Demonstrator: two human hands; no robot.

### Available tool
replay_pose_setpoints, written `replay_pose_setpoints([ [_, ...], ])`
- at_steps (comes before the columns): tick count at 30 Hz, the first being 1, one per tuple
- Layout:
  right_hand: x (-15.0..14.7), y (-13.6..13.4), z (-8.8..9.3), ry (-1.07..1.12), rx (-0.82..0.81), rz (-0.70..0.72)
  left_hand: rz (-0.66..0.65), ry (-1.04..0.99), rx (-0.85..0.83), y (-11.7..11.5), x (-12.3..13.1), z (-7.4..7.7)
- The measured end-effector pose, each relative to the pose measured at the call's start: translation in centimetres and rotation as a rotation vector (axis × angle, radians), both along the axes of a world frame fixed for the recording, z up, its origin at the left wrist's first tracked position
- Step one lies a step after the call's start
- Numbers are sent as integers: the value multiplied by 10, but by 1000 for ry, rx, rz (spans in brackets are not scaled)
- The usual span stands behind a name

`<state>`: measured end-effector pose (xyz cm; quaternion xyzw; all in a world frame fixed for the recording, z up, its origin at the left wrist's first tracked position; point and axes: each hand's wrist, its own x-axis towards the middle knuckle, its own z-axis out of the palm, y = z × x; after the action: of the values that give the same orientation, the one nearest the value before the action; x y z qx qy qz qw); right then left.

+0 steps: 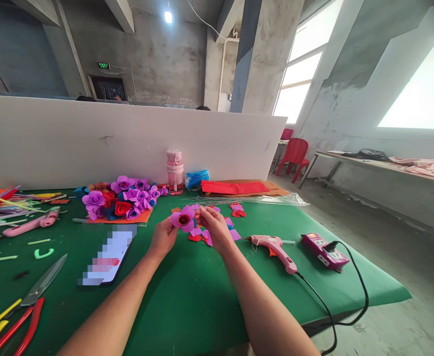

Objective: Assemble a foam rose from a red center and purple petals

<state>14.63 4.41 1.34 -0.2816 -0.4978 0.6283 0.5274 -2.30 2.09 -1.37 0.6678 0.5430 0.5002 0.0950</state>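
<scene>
A purple artificial flower [183, 219] with a dark brownish-red centre is held up over the middle of the green table. My left hand [164, 237] pinches it from the left side. The fingers of my right hand [215, 226] are closed at the flower's right edge, on a petal as far as I can see. Behind and below my hands lie loose red and purple petals [238, 210], partly hidden by the right hand. To the right a pink hot glue gun [276, 245] lies on its side, a glue stick at its back.
Finished flowers [127, 198] are heaped at the back left near a pink bottle [174, 170]. A phone [109, 257], scissors [42, 282] and red-handled pliers [27, 321] lie left. A purple power strip [324, 251] with a black cord sits right. A white partition [127, 138] stands behind.
</scene>
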Motion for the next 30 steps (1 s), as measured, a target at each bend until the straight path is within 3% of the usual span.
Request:
replay_pose_setpoints([
  [11,-5,-3,-4,38,17,44,-149,35,-17,-2,2,1],
  [21,-2,-3,4,47,-6,27,-179,105,-6,2,-2,2],
  [25,-1,0,4,104,-17,25,-74,72,83,5,-4,3],
  [30,-3,2,-1,69,-102,-7,33,33,32,12,-11,-3],
])
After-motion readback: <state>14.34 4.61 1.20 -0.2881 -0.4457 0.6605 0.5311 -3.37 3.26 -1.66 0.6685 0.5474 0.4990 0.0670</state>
